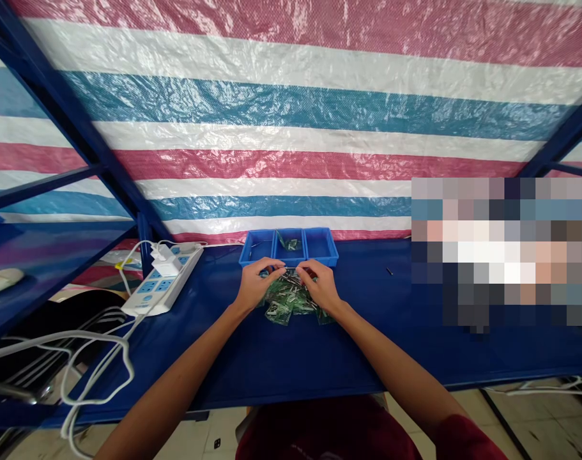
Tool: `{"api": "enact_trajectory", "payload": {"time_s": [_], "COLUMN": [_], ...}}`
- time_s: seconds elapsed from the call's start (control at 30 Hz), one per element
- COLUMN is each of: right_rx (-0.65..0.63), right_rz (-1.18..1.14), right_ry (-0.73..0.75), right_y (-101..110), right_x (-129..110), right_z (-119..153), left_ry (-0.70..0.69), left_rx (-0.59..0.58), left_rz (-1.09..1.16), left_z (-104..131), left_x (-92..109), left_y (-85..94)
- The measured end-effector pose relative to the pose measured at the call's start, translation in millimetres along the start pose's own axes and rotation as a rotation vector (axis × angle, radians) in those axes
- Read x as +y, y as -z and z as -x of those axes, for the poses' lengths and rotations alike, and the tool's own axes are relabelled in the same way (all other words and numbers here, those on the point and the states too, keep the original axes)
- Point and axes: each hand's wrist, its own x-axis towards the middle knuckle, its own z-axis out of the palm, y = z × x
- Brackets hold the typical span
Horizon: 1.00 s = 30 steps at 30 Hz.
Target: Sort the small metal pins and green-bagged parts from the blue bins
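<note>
My left hand [258,281] and my right hand [321,283] meet above a pile of small green-tinted plastic packets [291,300], which have shiny slim metal pieces among them. Both hands are closed, thumb against fingers, on a thin metal piece [291,268] stretched level between the fingertips. It is too small to tell its exact kind. Just beyond the hands stands a blue tray [337,259] with three compartments. In its middle compartment lie a few green packets [291,244]; a thin item [259,243] rests in the left one.
A white power strip [149,305] with a plugged-in white charger [166,262] lies at left, its white cables [99,383] looping over the table edge. A small dark item [389,271] lies right of the tray. Blue frame posts and a striped sheet [291,134] close off the back.
</note>
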Motion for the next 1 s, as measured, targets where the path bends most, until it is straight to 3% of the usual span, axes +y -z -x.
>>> {"api": "enact_trajectory", "payload": {"time_s": [0.37, 0.67, 1.0], "right_rx": [0.011, 0.002, 0.008], "right_rz": [0.003, 0.027, 0.058], "right_ry": [0.001, 0.008, 0.036], "right_y": [-3.4, -1.7, -3.0], "right_x": [7.4, 2.4, 4.1], "right_z": [0.3, 0.7, 1.2], "left_ry": [0.012, 0.204, 0.203], "left_rx": [0.027, 0.026, -0.024], "left_rz": [-0.005, 0.284, 0.356], "left_z": [0.3, 1.3, 2.4], "left_x": [-1.5, -5.0, 1.4], "left_y": [-0.2, -5.5, -8.5]}}
